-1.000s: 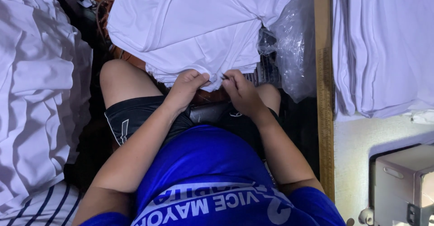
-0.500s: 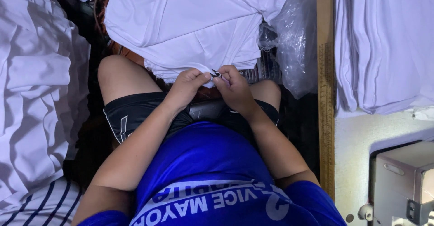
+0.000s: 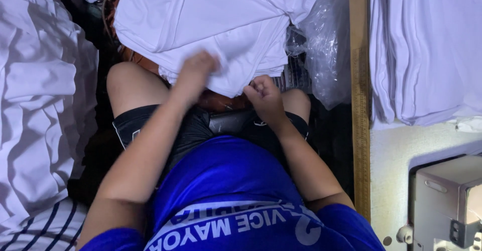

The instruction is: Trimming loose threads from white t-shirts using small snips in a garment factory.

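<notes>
Head view, looking down at a seated person's lap. Landmark for all positions: the pile of white garments draped over the knees at top centre, its folded lower edges hanging toward the body. Largest item left of the pile: a heap of rumpled white cloth filling the left edge, with a navy-striped white piece at its lower end. Right of the pile, beyond a wooden strip that runs top to bottom, a second stack of folded white fabric lies on a pale table. Below the pile: the person's blue shirt and black shorts. Lower right of the pile, on the table, the grey-white body of a sewing machine, partly cut by the frame. Between the pile and the wooden strip, crumpled clear plastic wrap. Left hand is raised against the pile's lower edge, blurred; it overlaps the cloth, but whether the fingers are closed on it I cannot tell. Right hand sits just below the pile's hanging edge, fingers curled in narrow, thumb and fingertips pinched together; whatever they pinch is too small to make out. The two hands are near each other but apart, both at the pile's lower edge above the knees.
</notes>
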